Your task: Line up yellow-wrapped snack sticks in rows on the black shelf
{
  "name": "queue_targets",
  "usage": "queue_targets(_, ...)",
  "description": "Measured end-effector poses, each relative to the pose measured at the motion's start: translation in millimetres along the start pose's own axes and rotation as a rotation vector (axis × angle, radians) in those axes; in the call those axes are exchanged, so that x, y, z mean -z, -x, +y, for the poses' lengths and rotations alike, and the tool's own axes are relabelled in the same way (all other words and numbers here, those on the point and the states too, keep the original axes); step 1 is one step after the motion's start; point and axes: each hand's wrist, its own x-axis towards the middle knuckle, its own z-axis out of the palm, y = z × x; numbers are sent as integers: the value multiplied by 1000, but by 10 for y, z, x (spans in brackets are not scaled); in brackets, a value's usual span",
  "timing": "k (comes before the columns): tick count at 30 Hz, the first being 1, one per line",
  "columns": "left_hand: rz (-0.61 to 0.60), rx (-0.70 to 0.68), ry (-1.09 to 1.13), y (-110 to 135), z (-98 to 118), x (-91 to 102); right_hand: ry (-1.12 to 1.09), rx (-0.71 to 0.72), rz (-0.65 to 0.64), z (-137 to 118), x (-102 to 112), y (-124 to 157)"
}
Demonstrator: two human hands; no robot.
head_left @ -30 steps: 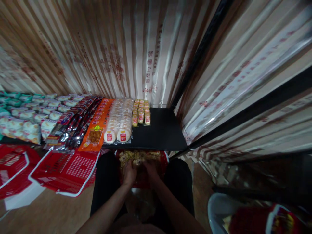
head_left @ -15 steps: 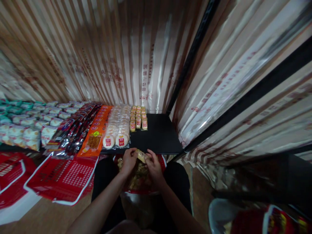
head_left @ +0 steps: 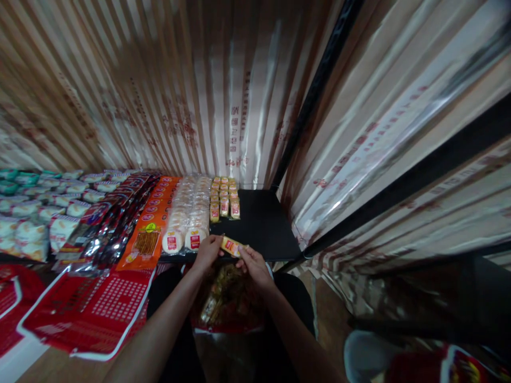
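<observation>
My left hand (head_left: 207, 251) and my right hand (head_left: 252, 264) together pinch one small yellow snack packet (head_left: 231, 246), each at one end, just above the front edge of the black shelf (head_left: 263, 229). Below the hands, between my knees, sits a red bag (head_left: 227, 303) full of similar yellow packets. On the shelf behind, rows of the same small yellow packets (head_left: 224, 198) stand next to stacked round white cakes (head_left: 187, 218) in clear wrap.
Left along the shelf lie orange snack packs (head_left: 154, 218), dark foil packs (head_left: 107, 218) and white-green packs (head_left: 35, 207). Red bags (head_left: 88, 303) lie on the wooden floor at left. Striped plastic sheeting (head_left: 199, 96) and black frame bars (head_left: 315, 96) surround the shelf. A white bucket (head_left: 363, 356) stands lower right.
Both hands came up out of the red bag with one yellow packet and now hold it higher, at the shelf's front edge. The view tilted slightly.
</observation>
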Motion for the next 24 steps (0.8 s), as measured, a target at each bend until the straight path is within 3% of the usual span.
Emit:
queue_targets(4, -39, 29, 184, -15, 19, -50, -132, -69, 37, 5, 29, -155)
queue_targets(7, 0, 77, 287, -17, 23, -115, -177, -86, 95, -6, 62, -260)
queue_targets(11, 68, 214, 579, 33, -27, -282, -161, 14, 168, -92, 77, -384)
queue_targets(16, 95, 182, 843, 62, -30, -503, -111, 117, 93, -115, -55, -546)
queue_targets(21, 142, 219, 707, -90, 20, -552, 71, 217, 86, -91, -159, -838)
queue_targets(24, 252, 120, 455, -178, -62, -521, 310, 347, 135, -130, -174, -1021)
